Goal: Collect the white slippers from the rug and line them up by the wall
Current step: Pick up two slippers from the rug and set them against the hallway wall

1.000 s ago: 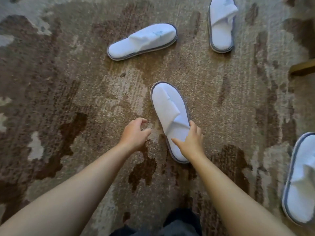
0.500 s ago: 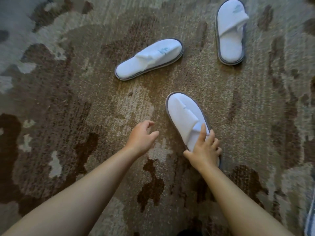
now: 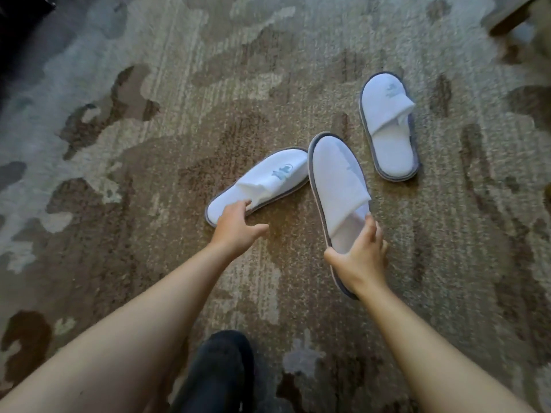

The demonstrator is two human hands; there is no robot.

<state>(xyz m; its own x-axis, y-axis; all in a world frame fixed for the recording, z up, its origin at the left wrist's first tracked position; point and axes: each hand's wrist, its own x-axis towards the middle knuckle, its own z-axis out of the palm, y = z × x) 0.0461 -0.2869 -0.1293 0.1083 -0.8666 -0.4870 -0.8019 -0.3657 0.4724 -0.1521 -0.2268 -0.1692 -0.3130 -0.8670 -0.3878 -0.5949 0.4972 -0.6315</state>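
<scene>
I see the right hand (image 3: 362, 257) in a firm grip on 1 slipper's (image 3: 338, 186) heel; left of that grip, the left hand (image 3: 235, 226), fingers spread wide, touches a second slipper (image 3: 262, 183) on the rug (image 3: 119, 144).

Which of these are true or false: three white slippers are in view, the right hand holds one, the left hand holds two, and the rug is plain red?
1. Three white slippers are in view. True: held slipper, left slipper, far slipper.
2. The right hand grips one slipper. True.
3. The left hand holds two slippers. False: it only reaches the heel of the left slipper, open.
4. The rug is plain red. False: mottled brown and grey.
</scene>
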